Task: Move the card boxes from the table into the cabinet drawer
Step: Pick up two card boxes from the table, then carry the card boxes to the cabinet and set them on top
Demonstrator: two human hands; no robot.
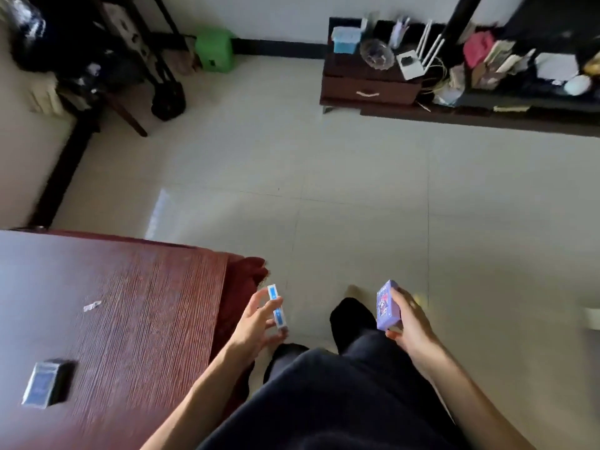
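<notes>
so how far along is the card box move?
Nothing looks delivered: the cabinet drawer across the floor is shut. In hand: a blue-and-white card box in the left hand, a purple card box in the right hand. Left: a dark blue card box on the table.

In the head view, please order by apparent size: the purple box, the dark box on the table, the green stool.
1. dark box
2. green stool, similar; it stands farther away
3. purple box

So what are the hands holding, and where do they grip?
The left hand pinches a blue-and-white card box by its flat faces. The right hand clasps a purple card box across its narrow sides.
</notes>
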